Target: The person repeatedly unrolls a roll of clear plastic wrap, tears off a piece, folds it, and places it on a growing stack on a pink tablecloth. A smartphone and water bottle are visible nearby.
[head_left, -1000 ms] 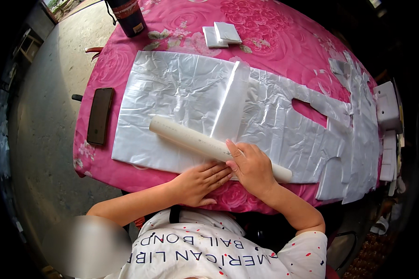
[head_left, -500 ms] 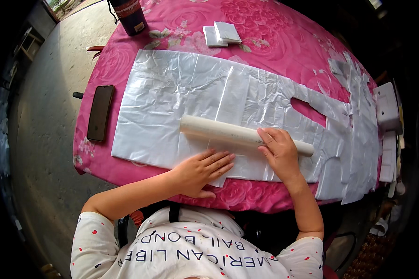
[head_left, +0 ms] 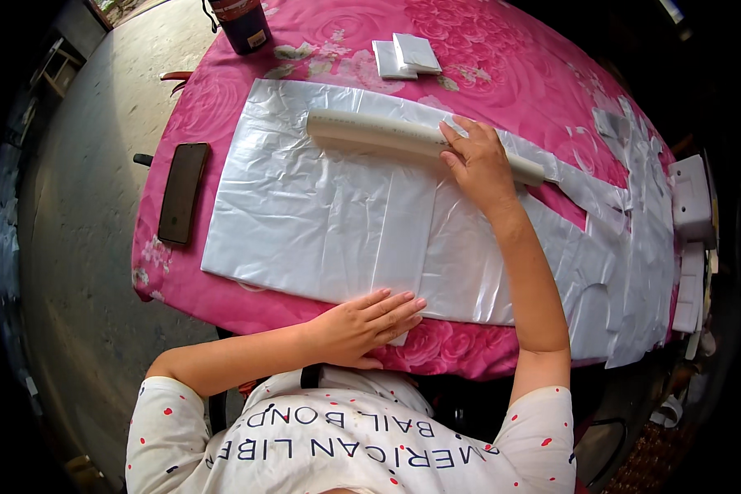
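Observation:
A silvery-white plastic bag lies spread flat, with a few creases, and a cut-out handle hole shows toward its right end. Across its far part rests a cream-white plastic pipe, slanting slightly down to the right. My right hand grips the pipe right of its middle, thumb on the near side and fingers over the top. At the near edge of the bag my left hand lies flat, palm down, fingers stretched out over the plastic.
A pink flowered cloth covers the table. More plastic bags lie layered at the right. Folded white packets and a dark cup stand toward the back; a phone lies left. White boxes sit beyond the right edge.
My right hand has pushed the pipe away from me, from the bag's middle to its far part. The plastic behind it looks smoother. My left hand has shifted only slightly.

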Tool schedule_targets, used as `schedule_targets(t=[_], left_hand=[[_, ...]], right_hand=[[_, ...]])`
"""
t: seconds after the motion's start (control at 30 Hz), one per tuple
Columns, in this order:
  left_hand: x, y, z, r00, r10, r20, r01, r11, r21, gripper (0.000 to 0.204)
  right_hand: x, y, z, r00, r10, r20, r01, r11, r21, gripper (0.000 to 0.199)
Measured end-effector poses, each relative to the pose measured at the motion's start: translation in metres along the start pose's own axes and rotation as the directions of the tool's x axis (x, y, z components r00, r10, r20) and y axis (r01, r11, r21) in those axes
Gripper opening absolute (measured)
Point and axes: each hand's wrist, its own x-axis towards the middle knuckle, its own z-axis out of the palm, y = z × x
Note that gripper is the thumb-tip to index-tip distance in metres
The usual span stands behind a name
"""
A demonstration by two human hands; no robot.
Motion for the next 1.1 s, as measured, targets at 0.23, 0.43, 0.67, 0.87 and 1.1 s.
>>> schedule_targets(t=[0.23, 0.43, 0.67, 0.87, 1.1], left_hand=[[-0.03, -0.011, 0.01, 0.95, 0.135, -0.28, -0.149, 0.989, -0.027, 0.04], [-0.03, -0.017, 0.006, 0.924, 0.249, -0.291, -0.243, 0.968, 0.057, 0.029], [-0.025, -0.014, -0.008, 0.937, 0.035, -0.348, -0.147, 0.942, -0.301, 0.016], [-0.018, -0.029, -0.03, 0.851, -0.257, -0.459, -0.14, 0.731, -0.668, 0.055], [0.001, -0.049, -0.024, 0.928, -0.244, -0.281, 0.208, 0.967, -0.15, 0.071]], right_hand=[[-0.068, -0.06, -0.037, 0.905, -0.262, 0.334, 0.02, 0.813, 0.582, 0.057], [-0.102, -0.074, -0.041, 0.906, -0.268, 0.328, 0.027, 0.809, 0.587, 0.064], [-0.101, -0.073, -0.037, 0.92, -0.251, 0.302, 0.021, 0.799, 0.601, 0.061], [-0.105, -0.079, -0.022, 0.988, -0.067, 0.137, -0.023, 0.823, 0.567, 0.04], [-0.103, -0.084, -0.024, 0.995, -0.018, 0.097, -0.037, 0.845, 0.533, 0.035]])
